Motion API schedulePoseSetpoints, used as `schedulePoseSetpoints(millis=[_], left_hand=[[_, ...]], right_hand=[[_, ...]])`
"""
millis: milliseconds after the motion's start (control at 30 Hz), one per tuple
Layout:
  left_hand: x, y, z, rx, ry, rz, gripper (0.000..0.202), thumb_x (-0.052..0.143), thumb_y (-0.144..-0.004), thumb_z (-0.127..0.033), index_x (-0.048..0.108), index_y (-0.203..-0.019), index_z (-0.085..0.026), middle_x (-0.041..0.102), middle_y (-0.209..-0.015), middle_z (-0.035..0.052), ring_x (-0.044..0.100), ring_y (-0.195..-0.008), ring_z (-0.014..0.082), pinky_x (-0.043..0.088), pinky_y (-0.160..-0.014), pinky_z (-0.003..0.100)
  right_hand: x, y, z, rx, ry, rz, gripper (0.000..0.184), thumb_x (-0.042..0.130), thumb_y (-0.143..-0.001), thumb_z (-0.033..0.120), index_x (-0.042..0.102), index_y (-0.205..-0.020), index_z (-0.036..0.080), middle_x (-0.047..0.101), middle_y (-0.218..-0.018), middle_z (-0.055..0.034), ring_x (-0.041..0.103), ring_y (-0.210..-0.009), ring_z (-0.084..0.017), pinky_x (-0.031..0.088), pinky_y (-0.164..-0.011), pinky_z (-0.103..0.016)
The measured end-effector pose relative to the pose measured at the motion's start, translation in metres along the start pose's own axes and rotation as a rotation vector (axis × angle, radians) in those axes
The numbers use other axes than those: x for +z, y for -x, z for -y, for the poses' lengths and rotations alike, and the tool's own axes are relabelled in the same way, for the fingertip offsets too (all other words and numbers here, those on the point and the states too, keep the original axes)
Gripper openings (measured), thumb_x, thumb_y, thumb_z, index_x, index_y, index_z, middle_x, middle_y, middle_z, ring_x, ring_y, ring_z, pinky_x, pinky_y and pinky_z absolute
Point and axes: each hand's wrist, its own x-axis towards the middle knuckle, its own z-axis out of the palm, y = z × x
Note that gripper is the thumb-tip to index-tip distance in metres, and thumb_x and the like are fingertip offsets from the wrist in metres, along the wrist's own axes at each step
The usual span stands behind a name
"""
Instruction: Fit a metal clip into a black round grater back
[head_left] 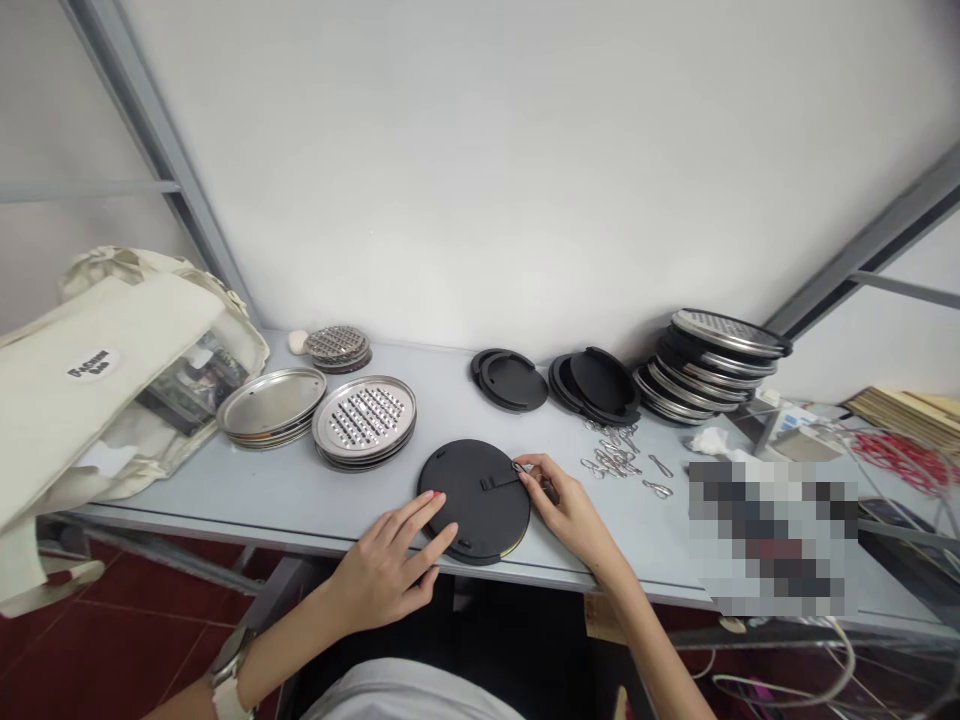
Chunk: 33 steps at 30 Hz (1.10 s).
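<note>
White shirt (pixel 405 695) at bottom edge, then grey table (pixel 247 490). L hand (pixel 386 565) lies w/ fingers spread, pressed on round black disc (pixel 476 505); R hand (pixel 574 510) pinches small metal clip (pixel 517 467) at disc's edge, by its black strap (pixel 499 482). Relative to disc: perforated steel plates (pixel 365 420) left, black round lids (pixel 510 380) behind, wire clips (pixel 611 450) right, canvas bag (pixel 127 380) far left.

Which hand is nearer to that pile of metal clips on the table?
Right. The right hand is just beside the metal clips, pinching at the edge of the black disc. The left hand is farther away, resting on the disc's opposite side.
</note>
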Motion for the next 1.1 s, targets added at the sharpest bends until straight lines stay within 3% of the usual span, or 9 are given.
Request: schedulePoseSetpoints(millis=[133, 300, 533, 800, 1100], left_hand=[[-0.0002, -0.0005, 0.0001, 0.007, 0.009, -0.006, 0.051, 0.054, -0.086, -0.016, 0.05, -0.136, -0.019, 0.041, -0.147, 0.0158, 0.041, -0.135, 0.0304, 0.046, -0.097, 0.039], [0.0001, 0.0006, 0.0004, 0.001, 0.019, 0.001, 0.051, 0.053, -0.086, -0.015, 0.05, -0.136, -0.019, 0.04, -0.148, 0.0156, 0.039, -0.136, 0.0305, 0.045, -0.098, 0.04], [-0.0001, 0.002, 0.0008, 0.002, 0.02, 0.007, 0.052, 0.053, -0.086, -0.015, 0.049, -0.137, -0.02, 0.04, -0.148, 0.0159, 0.039, -0.136, 0.0308, 0.045, -0.098, 0.04], [0.0006, 0.0004, 0.0016, 0.005, 0.009, 0.004, 0.052, 0.053, -0.086, -0.016, 0.049, -0.138, -0.02, 0.04, -0.148, 0.016, 0.04, -0.135, 0.0309, 0.046, -0.097, 0.04], [0.0013, 0.0024, 0.001, 0.01, 0.023, 0.001, 0.051, 0.053, -0.087, -0.016, 0.049, -0.138, -0.019, 0.039, -0.148, 0.0168, 0.039, -0.136, 0.0312, 0.045, -0.098, 0.041]], right_hand=[[0.0011, 0.0007, -0.0029, 0.0, -0.006, -0.005, 0.03, 0.041, -0.099, 0.037, 0.058, -0.117, 0.021, 0.059, -0.075, -0.0003, 0.057, -0.067, -0.016, 0.048, -0.067, -0.029], [0.0011, 0.0017, -0.0029, -0.02, 0.015, 0.006, 0.032, 0.04, -0.1, 0.036, 0.059, -0.122, 0.023, 0.066, -0.094, -0.0058, 0.062, -0.089, -0.021, 0.048, -0.082, -0.033], [0.0009, 0.0016, -0.0021, -0.033, 0.037, 0.017, 0.034, 0.038, -0.1, 0.034, 0.058, -0.126, 0.025, 0.066, -0.101, -0.0071, 0.061, -0.09, -0.021, 0.048, -0.082, -0.033], [0.0, 0.0021, 0.0024, -0.012, 0.044, 0.035, 0.031, 0.037, -0.101, 0.037, 0.056, -0.121, 0.022, 0.055, -0.072, 0.0014, 0.052, -0.064, -0.016, 0.043, -0.064, -0.026], [-0.0001, 0.0013, 0.0035, -0.013, 0.047, 0.056, 0.028, 0.036, -0.101, 0.036, 0.053, -0.118, 0.022, 0.048, -0.069, 0.0038, 0.05, -0.062, -0.015, 0.04, -0.062, -0.025]])
